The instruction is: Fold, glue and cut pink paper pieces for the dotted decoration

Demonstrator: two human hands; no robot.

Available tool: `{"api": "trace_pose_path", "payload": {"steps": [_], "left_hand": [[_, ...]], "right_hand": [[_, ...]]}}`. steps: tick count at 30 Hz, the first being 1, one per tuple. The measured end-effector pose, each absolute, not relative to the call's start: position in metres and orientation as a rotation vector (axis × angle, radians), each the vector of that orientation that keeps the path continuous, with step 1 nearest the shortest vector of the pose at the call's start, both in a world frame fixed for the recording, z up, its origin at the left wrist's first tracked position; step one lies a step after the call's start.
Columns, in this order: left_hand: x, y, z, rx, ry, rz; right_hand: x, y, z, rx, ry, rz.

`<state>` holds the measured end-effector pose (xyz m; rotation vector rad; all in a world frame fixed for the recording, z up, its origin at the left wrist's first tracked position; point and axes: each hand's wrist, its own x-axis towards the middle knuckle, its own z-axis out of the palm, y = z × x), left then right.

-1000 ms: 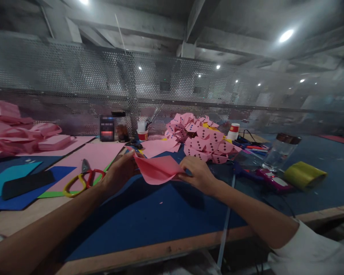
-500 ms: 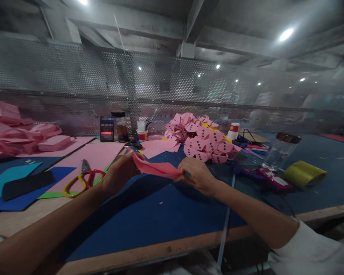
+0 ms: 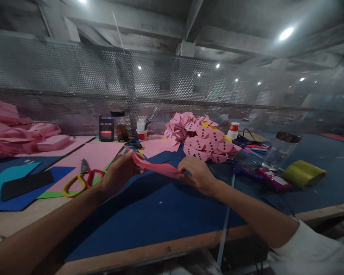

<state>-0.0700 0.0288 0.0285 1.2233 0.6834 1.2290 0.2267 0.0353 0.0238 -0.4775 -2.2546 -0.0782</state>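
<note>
A folded strip of pink paper (image 3: 157, 167) is stretched between my two hands, raised over the blue table surface (image 3: 149, 221). My left hand (image 3: 120, 170) is closed on its left end, fingers partly behind the paper. At the right end, my right hand (image 3: 199, 175) pinches it between thumb and fingers. Scissors (image 3: 76, 183) with red and yellow handles lie beside my left forearm, on a pink sheet (image 3: 65, 179). Beyond my hands is a heap of folded pink paper pieces (image 3: 203, 137) with rows of dark dots.
Pink folded paper (image 3: 23, 133) is piled at the far left, near blue sheets (image 3: 43, 191). At right stand a clear jar (image 3: 279, 152), a yellow tape roll (image 3: 304, 175) and a purple tool (image 3: 271, 178). Paper cups (image 3: 233, 131) and a dark-lidded jar (image 3: 121, 128) line the back, before a mesh screen (image 3: 154, 82).
The pink paper between my hands has tilted and narrowed, showing less of its flat face. Both hands keep their hold in nearly the same place.
</note>
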Motion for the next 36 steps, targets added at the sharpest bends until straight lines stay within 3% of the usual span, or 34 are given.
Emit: {"api": "trace_pose_path", "payload": {"steps": [13, 36], "left_hand": [[-0.074, 0.041, 0.021, 1.165, 0.615, 1.176], [-0.076, 0.042, 0.013, 1.112, 0.863, 1.318]], "right_hand": [[0.226, 0.045, 0.023, -0.56, -2.086, -0.235], [0.23, 0.05, 0.026, -0.838, -1.917, 0.299]]}}
